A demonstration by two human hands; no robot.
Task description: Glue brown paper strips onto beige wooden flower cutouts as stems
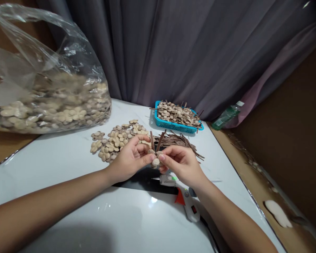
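Between my two hands is a small padded fabric flower (156, 162) with two brown ribbon strips (159, 141) standing up from it. My left hand (133, 154) pinches its left side with thumb and fingers. On the other side, my right hand (183, 163) pinches it the same way. Just below lies a white glue gun (185, 195) with an orange trigger and a lit green light, its nozzle pointing left over a dark mat (142, 181). Behind my left hand spreads a pile of beige and grey-brown flowers (118, 138). Loose brown ribbon strips (179, 140) lie behind my right hand.
A blue basket (173, 125) full of flowers with ribbons stands at the back of the white table (76, 168). At the left sits a large clear plastic bag (50, 102) of flowers. A green bottle (228, 114) leans at the right, before grey curtains (168, 52).
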